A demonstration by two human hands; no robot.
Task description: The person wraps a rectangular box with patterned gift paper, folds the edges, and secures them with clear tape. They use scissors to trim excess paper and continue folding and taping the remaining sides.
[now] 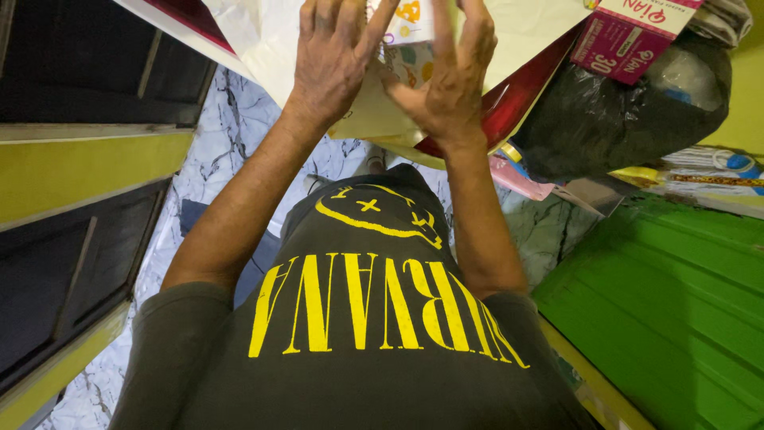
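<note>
Your left hand point(334, 60) and your right hand point(450, 80) are raised in front of you, close together, both working at a small white plastic packet printed with coloured shapes point(406, 36) near the top middle of the view. Your left fingers point(374, 28) are spread and bent over the packet's left side, touching it. Your right fingers point(477, 24) stand almost straight along its right side, with the thumb reaching across underneath. Whether either hand truly pinches the packet you cannot tell, because the hands hide most of it.

Just behind the packet lies a large cream plastic bag point(533, 28), spread flat over a glossy dark red board point(509, 107) whose edge shows below your right wrist. To the upper right a pink and white cardboard box point(629, 36) rests tilted on a bulging black plastic sack point(629, 119). Beside the sack, at the right edge, sits a clear wrapped package with a yellow patterned strip point(708, 171). Below that runs a bright green corrugated surface point(676, 302).

Under you the white marbled floor point(215, 151) shows, with dark panelled doors in yellow frames point(72, 191) on the left, and your grey shirt with yellow print point(366, 318) fills the bottom
</note>
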